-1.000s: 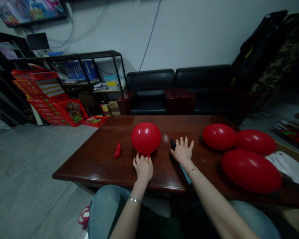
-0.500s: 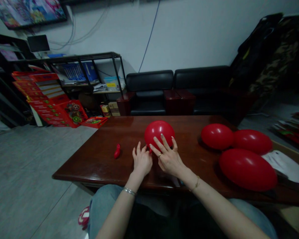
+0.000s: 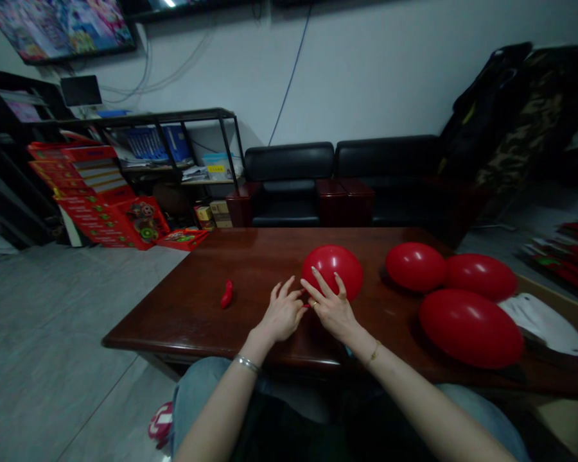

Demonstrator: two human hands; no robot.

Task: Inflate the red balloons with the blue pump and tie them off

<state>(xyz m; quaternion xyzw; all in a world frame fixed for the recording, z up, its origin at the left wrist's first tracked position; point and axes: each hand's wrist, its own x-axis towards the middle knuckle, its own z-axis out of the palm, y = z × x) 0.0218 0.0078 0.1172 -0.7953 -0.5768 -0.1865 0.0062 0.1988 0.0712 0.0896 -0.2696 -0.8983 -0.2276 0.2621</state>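
An inflated red balloon (image 3: 340,266) is held just over the table, its neck toward me. My left hand (image 3: 284,312) pinches the neck between thumb and forefinger, with the other fingers raised. Against the near side of the balloon, my right hand (image 3: 334,311) has its thumb and forefinger close to the neck and its other fingers spread over the red surface. The knot area is mostly hidden behind the fingers. A small limp red balloon (image 3: 227,294) lies on the table to the left of my hands.
Several inflated things crowd the right side of the brown table (image 3: 183,321): a round balloon (image 3: 415,266), another behind it (image 3: 481,277) and a larger one (image 3: 471,327) in front. A white sheet (image 3: 544,324) lies beside them. Black sofas (image 3: 289,186) stand beyond, red boxes (image 3: 101,218) at left.
Both hands and the balloon between them have shifted right. The balloon has turned, its neck now pointing more to the left. The limp balloon stays put.
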